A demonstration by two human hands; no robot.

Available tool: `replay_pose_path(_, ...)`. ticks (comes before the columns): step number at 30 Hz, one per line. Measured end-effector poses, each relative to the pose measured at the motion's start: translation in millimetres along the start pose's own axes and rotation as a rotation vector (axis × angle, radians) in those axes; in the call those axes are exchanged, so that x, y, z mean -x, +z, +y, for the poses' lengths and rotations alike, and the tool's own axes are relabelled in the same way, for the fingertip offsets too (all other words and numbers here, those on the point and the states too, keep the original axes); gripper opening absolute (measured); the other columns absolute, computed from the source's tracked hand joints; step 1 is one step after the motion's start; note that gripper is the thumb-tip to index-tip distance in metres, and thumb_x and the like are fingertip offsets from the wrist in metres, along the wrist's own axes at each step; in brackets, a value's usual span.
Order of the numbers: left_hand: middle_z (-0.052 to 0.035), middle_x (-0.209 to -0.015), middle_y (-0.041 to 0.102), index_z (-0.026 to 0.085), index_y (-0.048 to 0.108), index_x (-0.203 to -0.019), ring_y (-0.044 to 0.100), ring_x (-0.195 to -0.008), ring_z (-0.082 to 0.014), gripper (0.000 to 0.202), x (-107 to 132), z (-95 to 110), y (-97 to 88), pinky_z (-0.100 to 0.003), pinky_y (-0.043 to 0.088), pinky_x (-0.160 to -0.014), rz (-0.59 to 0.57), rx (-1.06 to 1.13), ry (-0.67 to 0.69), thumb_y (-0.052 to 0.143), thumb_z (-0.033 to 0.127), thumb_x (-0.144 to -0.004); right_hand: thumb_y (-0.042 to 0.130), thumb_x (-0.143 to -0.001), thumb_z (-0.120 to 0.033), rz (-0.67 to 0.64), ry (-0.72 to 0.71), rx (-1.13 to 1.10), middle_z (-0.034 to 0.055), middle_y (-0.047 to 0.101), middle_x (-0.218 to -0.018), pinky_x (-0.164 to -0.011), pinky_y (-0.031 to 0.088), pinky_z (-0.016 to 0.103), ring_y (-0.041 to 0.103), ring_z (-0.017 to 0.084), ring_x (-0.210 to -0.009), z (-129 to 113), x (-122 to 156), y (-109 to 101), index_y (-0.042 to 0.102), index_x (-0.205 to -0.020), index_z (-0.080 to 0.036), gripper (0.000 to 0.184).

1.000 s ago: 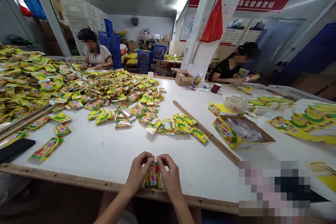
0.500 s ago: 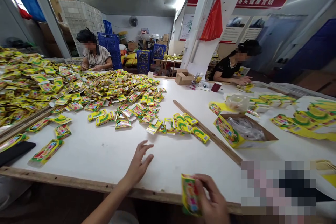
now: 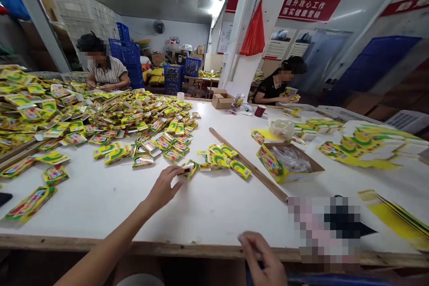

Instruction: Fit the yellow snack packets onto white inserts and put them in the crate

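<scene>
My left hand (image 3: 164,187) reaches forward over the white table (image 3: 110,196). Its fingers are stretched out, and the fingertips touch a small yellow-green packet (image 3: 190,168) at the near edge of a scattered group. My right hand (image 3: 264,259) is low at the table's front edge (image 3: 187,248), with its fingers curled inward. I cannot see anything in it, and the packet it carried is out of sight. A few more loose packets (image 3: 221,161) lie just right of the touched one.
A large heap of packets (image 3: 67,116) covers the left and far side. A wooden stick (image 3: 246,164) lies diagonally, with an open carton holding a plastic bag (image 3: 290,161) beside it. Flat yellow sheets (image 3: 395,219) lie at right. Two people sit across the table.
My hands parted from one packet held at the table edge. The left hand reached forward to the loose packets. The right hand carried the packet down and right, out of view.
</scene>
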State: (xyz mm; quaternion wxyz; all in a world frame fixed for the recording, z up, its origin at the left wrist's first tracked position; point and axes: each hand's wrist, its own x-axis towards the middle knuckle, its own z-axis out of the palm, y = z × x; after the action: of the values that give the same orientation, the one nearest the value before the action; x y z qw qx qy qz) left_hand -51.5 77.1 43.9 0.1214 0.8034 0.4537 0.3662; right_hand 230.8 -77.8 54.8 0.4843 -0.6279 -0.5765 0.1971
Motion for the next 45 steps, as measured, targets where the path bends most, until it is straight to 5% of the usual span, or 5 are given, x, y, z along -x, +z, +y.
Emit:
replay_pose_path(6,-0.0068,-0.109,0.063,0.025,0.059,-0.112,0.061,-0.1,-0.0204,0.029,37.2,48.3,-17.8,-0.032,0.05,-0.085,-0.075,0.331,-0.038,0.053,0.011,-0.086,0.056,-0.087,-0.032,-0.186,-0.12,-0.228,0.0084,0.066,-0.109,-0.083,0.052,0.03,0.062,0.022,-0.1,-11.5,-18.6,83.9,0.063,-0.102,-0.022,0.02)
replay_pose_path(11,-0.0038,-0.099,0.064,0.024,0.054,-0.11,0.062,-0.09,-0.0184,0.028,64.6,53.6,3.4,-0.03,0.05,-0.081,0.007,0.594,-0.224,0.057,0.015,-0.084,0.055,-0.088,-0.027,-0.294,-0.038,-0.394,0.0047,0.068,-0.096,-0.076,0.054,0.028,0.066,0.019,-0.086,-13.7,-18.4,115.2,0.055,-0.101,-0.022,0.014)
replay_pose_path(17,-0.004,-0.096,0.067,0.022,0.057,-0.102,0.065,-0.091,-0.0201,0.016,79.5,50.7,25.9,-0.03,0.052,-0.081,0.072,0.832,-0.41,0.059,0.026,-0.086,0.055,-0.088,-0.026,-0.336,-0.033,-0.383,0.0053,0.069,-0.099,-0.077,0.052,0.027,0.067,0.019,-0.085,-6.7,-18.6,110.7,0.057,-0.108,-0.021,0.021)
replay_pose_path(24,-0.0075,-0.098,0.069,0.019,0.068,-0.091,0.064,-0.096,-0.0232,0.015,74.9,52.0,26.9,-0.034,0.05,-0.086,0.057,0.691,-0.356,0.057,0.028,-0.087,0.053,-0.089,-0.027,-0.399,-0.109,-0.276,0.0034,0.067,-0.081,-0.071,0.05,0.027,0.063,0.019,-0.077,-12.3,-31.8,114.9,0.063,-0.081,-0.02,0.014)
replay_pose_path(45,-0.004,-0.081,0.068,0.017,0.064,-0.085,0.063,-0.078,-0.0191,0.014,65.4,73.9,27.5,-0.029,0.051,-0.072,0.173,0.708,-0.493,0.06,0.03,-0.084,0.059,-0.085,-0.031,-0.298,-0.08,-0.301,0.0026,0.068,-0.075,-0.066,0.049,0.026,0.063,0.018,-0.07,-27.2,-35.3,109.0,0.066,-0.082,-0.019,0.014)
